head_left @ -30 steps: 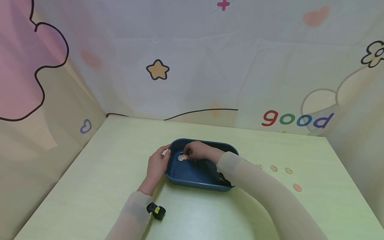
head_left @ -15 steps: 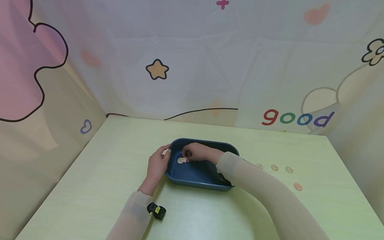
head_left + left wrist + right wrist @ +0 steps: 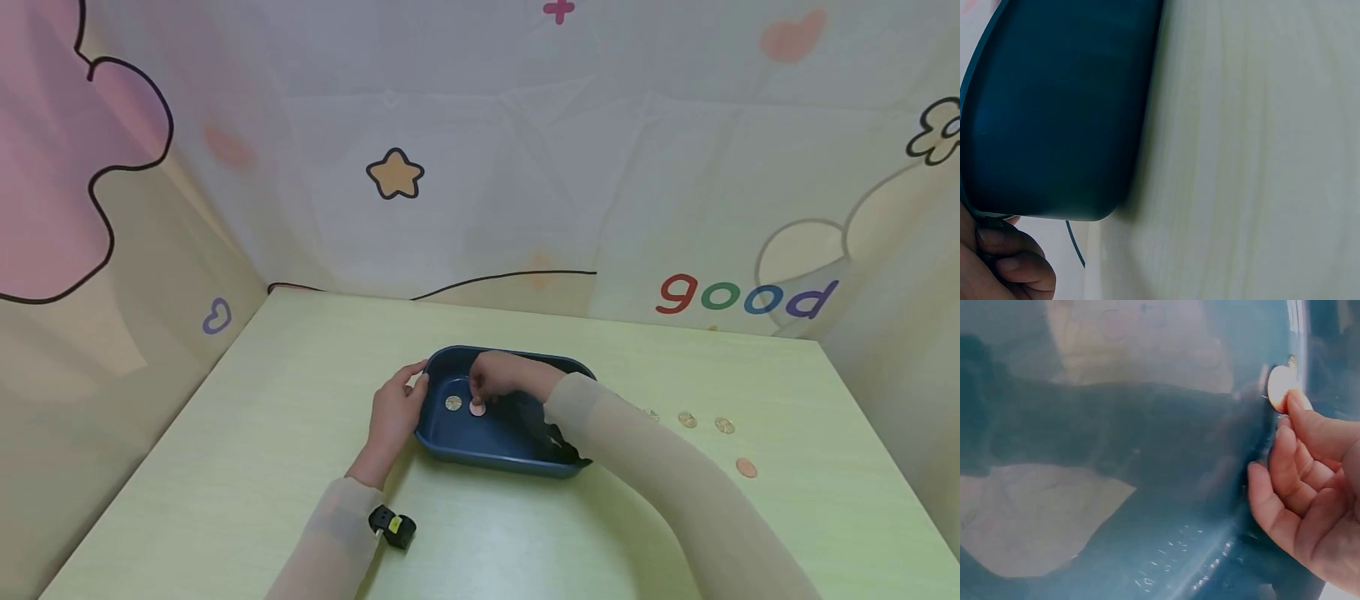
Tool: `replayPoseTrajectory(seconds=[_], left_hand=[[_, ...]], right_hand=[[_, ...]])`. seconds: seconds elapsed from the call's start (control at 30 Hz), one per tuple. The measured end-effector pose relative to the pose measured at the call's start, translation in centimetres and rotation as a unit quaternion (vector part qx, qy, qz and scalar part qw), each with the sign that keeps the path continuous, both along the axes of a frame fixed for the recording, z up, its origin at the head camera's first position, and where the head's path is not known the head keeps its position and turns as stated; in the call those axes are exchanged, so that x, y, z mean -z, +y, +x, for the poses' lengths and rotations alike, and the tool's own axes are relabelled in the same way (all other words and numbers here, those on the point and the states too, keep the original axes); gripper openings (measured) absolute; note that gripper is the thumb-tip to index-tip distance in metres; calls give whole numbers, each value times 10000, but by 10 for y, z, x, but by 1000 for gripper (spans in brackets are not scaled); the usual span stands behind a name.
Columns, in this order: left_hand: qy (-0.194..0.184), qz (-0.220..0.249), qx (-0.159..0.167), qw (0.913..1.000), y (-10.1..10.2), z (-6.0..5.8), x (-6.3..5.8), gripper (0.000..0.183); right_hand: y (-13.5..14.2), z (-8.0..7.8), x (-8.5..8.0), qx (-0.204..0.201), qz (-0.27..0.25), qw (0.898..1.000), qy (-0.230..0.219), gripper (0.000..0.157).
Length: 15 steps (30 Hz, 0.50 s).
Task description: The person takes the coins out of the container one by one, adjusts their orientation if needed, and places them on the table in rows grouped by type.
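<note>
A dark blue rectangular tray [image 3: 480, 458] lies on the table. My left hand [image 3: 393, 408] grips its left rim between thumb and fingers; in the left wrist view, curled fingers [image 3: 1019, 259] show at the tray's corner. Inside the tray, my right hand [image 3: 501, 377] pinches a copper-coloured coin [image 3: 477, 409] near the floor. From the right wrist view, the thumb lies against this coin [image 3: 1280, 387], and the other fingers are bent. A paler coin [image 3: 453, 403] lies flat to its left on the tray floor, apart from it.
Right of the tray, several coins lie on the pale table [image 3: 300, 417], among them a silvery coin [image 3: 687, 420] and a copper coin [image 3: 746, 467]. My right sleeve [image 3: 645, 450] crosses the tray's right end. A printed cloth [image 3: 487, 183] stands behind.
The copper coin, first beside the paler coin, has moved right and towards me with my right hand, leaving a gap between them. My left hand stays on the rim.
</note>
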<state>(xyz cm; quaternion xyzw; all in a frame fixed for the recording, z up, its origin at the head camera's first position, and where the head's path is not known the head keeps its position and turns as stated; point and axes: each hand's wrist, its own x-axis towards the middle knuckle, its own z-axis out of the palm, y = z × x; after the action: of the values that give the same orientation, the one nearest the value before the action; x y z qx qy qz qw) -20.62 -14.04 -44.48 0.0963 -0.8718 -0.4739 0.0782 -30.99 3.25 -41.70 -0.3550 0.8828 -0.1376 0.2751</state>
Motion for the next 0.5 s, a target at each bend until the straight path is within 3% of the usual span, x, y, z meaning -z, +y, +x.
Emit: replayPoseTrajectory(seconds=[0.27,0.5], left_hand=[[-13,3,12,10000,2,-1,3,37],[37,-17,14,10000,2,-1,3,37]], right_hand=[[9,-2,-21,350,-252,9977,-524,15],[24,2,-55,407,-836,9936,-636,13]])
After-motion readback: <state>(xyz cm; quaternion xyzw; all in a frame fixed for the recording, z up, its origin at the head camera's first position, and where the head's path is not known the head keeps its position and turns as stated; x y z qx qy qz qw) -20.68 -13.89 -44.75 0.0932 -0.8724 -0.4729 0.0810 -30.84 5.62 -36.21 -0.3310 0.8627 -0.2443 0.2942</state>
